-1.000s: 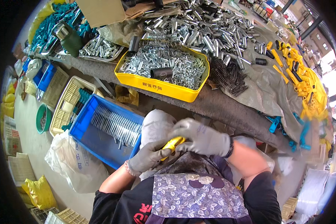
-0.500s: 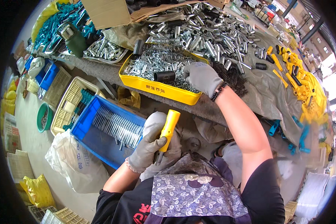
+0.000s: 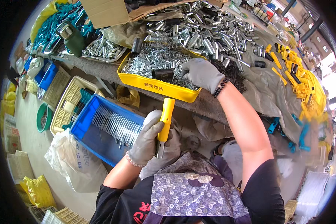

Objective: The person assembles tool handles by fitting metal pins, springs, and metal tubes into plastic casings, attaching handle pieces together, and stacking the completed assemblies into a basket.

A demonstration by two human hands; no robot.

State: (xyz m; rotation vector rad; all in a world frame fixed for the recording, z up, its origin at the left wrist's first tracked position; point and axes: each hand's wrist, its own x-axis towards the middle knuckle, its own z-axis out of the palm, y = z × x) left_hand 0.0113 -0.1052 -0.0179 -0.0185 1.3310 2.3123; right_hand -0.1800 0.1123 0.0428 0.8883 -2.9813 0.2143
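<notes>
My gloved left hand (image 3: 147, 138) is closed round a yellow plastic handle (image 3: 166, 118), held nearly upright above my lap. A flat grey metal piece (image 3: 161, 149) sticks out of its lower end. My gloved right hand (image 3: 202, 74) reaches into the right end of a yellow tray (image 3: 156, 88) at the bench edge. Its fingers are bent down among small metal parts (image 3: 147, 61), and the fingertips are hidden, so what they pinch cannot be made out. A short black cylinder (image 3: 163, 74) lies on the parts left of that hand; springs (image 3: 171, 49) fill the tray's far side.
Behind the tray are heaped metal tubes (image 3: 201, 33). Yellow handles (image 3: 300, 82) lie at the right, teal parts (image 3: 50, 28) and a green flask (image 3: 74, 41) at the far left. Below the bench edge, a blue crate (image 3: 87, 136) holds rows of metal rods beside a cream basket (image 3: 61, 112).
My left hand has lifted the yellow handle slightly and turned it more upright, so more of its metal piece shows. My right hand stays in the tray, shifted slightly left.
</notes>
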